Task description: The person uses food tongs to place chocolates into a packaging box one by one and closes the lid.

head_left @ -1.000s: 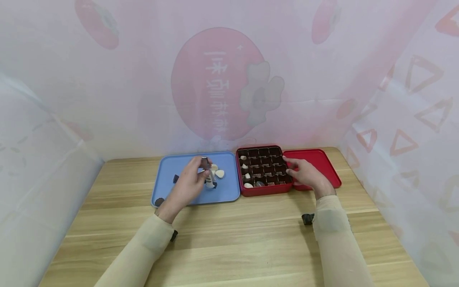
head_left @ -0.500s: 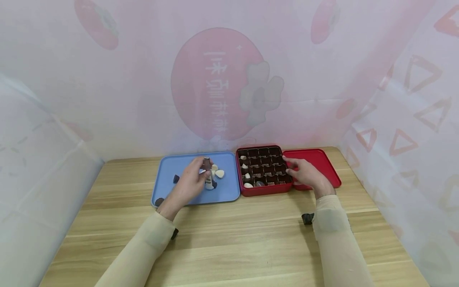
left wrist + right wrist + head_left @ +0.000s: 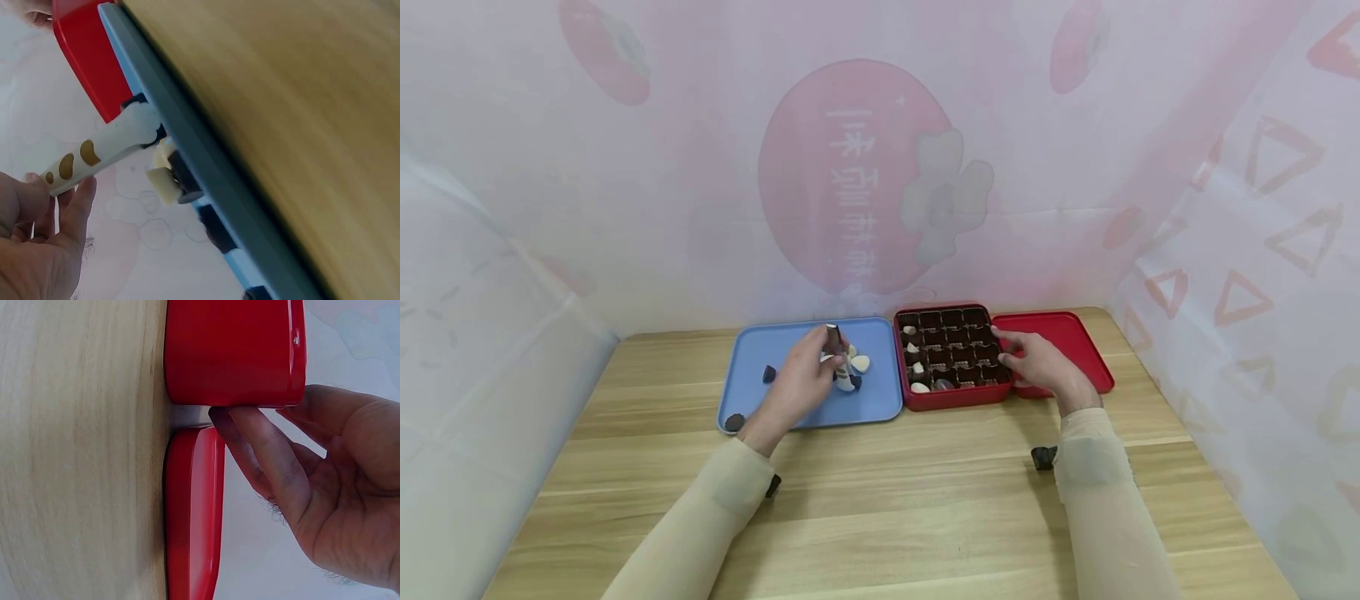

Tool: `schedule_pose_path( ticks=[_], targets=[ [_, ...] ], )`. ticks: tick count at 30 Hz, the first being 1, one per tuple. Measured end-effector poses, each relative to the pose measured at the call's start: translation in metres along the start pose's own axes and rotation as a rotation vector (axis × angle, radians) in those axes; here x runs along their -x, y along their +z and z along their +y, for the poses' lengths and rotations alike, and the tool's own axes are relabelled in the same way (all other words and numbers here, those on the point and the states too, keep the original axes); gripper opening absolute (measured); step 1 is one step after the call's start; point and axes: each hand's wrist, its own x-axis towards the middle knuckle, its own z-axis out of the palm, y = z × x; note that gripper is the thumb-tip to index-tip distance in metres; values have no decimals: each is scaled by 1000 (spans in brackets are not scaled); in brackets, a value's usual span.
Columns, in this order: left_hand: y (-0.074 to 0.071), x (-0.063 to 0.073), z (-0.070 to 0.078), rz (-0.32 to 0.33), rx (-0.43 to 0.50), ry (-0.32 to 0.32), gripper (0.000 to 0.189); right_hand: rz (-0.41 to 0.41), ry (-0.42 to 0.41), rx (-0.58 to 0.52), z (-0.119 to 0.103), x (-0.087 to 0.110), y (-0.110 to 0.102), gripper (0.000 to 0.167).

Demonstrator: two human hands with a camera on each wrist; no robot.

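Observation:
My left hand [image 3: 805, 373] holds slim tongs [image 3: 106, 147] with a white arm and gold spots, pointing down over the blue tray [image 3: 737, 350]. A dark chocolate piece [image 3: 855, 382] is right at their lower end; I cannot tell whether the tips grip it. Cream-coloured chocolates [image 3: 861, 363] lie just beyond, partly hidden by the hand. My right hand [image 3: 1037, 360] touches the right wall of the red box [image 3: 955, 400] with its fingertips [image 3: 244, 415]. Inside that box is a brown divided insert [image 3: 955, 337]; pale pieces occupy its left column, and a dark one sits in the front row.
The red lid [image 3: 1075, 342] lies at the box's right, below my right hand. Another dark chocolate [image 3: 769, 374] and a round dark piece [image 3: 734, 422] are on the tray's left part. Behind everything stands a printed fabric wall [image 3: 700, 208]. Wooden tabletop [image 3: 910, 500] stretches in front.
My left hand and the tongs have shifted slightly to the right, and the dark piece at the tongs' lower end now shows farther right. The right hand stays at the box.

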Motion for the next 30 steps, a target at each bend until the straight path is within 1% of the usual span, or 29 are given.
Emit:
schedule_pose_path(
  ticks=[5,8,13,19,21,25,30],
  targets=[
    [4,-6,11,68,3,21,20,-1,0,8,-1,0,-1,72],
    [6,-10,20,91,14,30,20,0,0,5,0,0,-1,72],
    [10,-16,36,95,70,18,21,3,-1,0,0,0,-1,72],
    [20,-23,50,121,116,69,23,10,2,6,0,0,1,72],
    [24,-25,54,129,138,74,23,10,7,5,0,1,1,71],
    [32,-28,61,133,192,64,25,9,2,5,0,2,1,71],
    [42,-34,69,137,237,86,24,0,-13,-7,-2,4,0,70]
  ],
)
